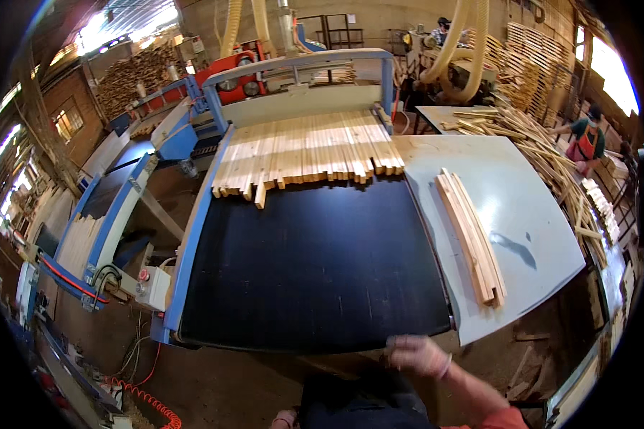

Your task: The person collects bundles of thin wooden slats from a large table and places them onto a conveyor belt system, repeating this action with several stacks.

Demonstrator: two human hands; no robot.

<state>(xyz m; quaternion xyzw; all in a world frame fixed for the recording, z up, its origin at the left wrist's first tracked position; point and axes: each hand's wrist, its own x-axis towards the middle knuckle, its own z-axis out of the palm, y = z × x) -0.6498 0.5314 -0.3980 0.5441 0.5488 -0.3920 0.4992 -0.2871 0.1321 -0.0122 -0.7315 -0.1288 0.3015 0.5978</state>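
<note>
My right hand (418,355), in what looks like a pale glove, is over the near right edge of the black conveyor belt (315,264). Its fingers are smeared by motion, and I see no object in it. Low in the picture, beside my dark clothing, only part of my left hand (285,418) shows; its fingers are hidden. Across the far half of the belt lies a row of wooden strips (308,146), side by side with uneven near ends. A few longer strips (472,243) rest together on the grey side table (551,247) to the right.
A blue frame (300,61) spans the belt's far end. At left stand a control box with a red button (150,286) and a second conveyor (100,222). Loose strips (544,157) pile up behind the side table. Another person (587,139) works at far right.
</note>
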